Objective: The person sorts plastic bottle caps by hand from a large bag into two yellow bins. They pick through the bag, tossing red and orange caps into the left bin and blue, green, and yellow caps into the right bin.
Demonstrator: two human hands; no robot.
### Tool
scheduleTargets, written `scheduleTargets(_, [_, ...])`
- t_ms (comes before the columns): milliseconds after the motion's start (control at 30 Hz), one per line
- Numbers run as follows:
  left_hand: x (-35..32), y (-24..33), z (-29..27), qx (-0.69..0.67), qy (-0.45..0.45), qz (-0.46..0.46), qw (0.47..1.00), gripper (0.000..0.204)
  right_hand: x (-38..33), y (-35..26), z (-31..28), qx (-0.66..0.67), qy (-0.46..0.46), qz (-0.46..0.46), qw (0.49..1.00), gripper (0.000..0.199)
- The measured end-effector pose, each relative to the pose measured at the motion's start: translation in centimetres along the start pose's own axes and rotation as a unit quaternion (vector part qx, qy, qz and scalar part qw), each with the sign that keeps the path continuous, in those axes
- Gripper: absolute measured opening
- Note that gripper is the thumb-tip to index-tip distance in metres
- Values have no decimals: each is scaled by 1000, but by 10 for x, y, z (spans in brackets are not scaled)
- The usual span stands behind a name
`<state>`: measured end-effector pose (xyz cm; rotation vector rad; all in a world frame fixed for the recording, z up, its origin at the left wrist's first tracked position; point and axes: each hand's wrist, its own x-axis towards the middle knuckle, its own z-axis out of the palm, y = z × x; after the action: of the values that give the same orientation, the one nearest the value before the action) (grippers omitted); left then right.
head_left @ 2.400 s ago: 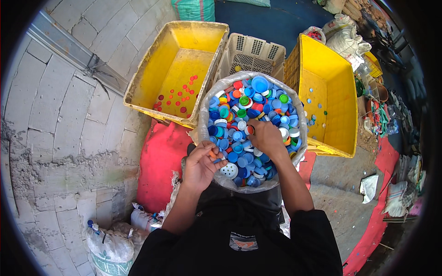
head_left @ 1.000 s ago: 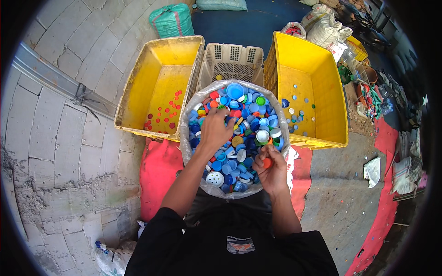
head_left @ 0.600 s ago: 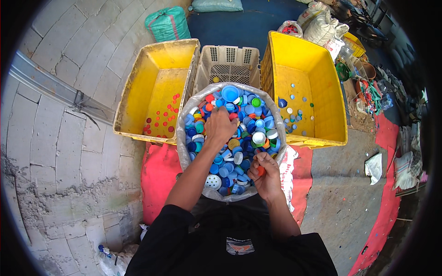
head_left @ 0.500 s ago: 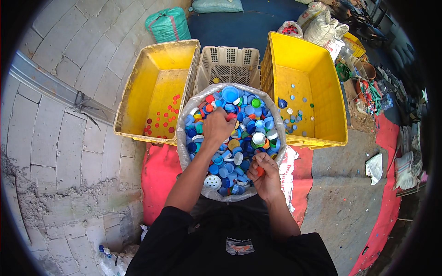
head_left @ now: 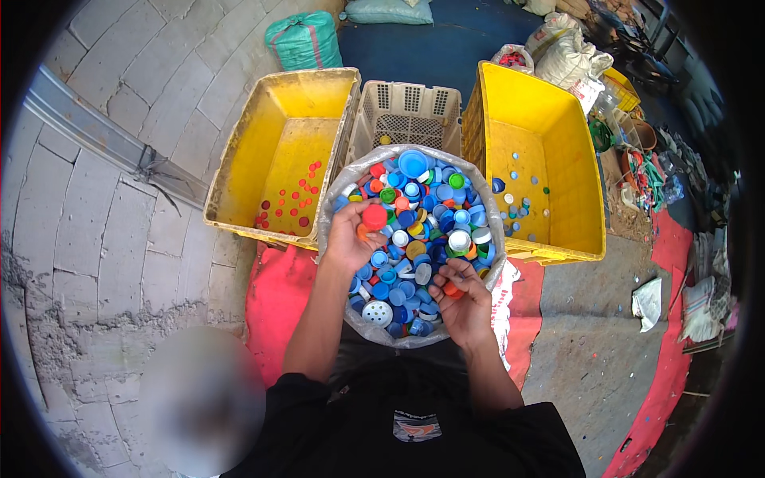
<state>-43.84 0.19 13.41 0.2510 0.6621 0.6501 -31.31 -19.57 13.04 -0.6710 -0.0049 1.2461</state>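
A large sack full of mixed plastic bottle caps stands right in front of me. Over its left side, my left hand is closed on a red bottle cap, with an orange cap also among its fingers. My right hand, above the sack's near right side, has its fingers curled round orange-red bottle caps; how many is hard to tell. Loose caps, mostly blue with some white, green and yellow, lie below both hands. A white cap with holes rests near the front rim.
Beyond the sack, a yellow crate at left holds scattered red caps. The right yellow crate has blue and white ones. Between them sits a pale slatted crate. A block wall rises at left; filled sacks stand far right.
My left hand has drawn back toward the left rim, lifting a red cap out of the pile. My right hand stays almost in place, still holding orange-red caps. The view has shifted slightly.
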Motion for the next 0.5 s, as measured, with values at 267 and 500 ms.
scheduleTargets(267, [-31, 33, -33, -174, -87, 37, 980, 15, 12, 0, 33, -59, 40, 19, 997, 66])
scheduleTargets(500, [-43, 77, -64, -201, -1, 134, 970, 19, 50, 15, 88, -131, -43, 56, 989, 49])
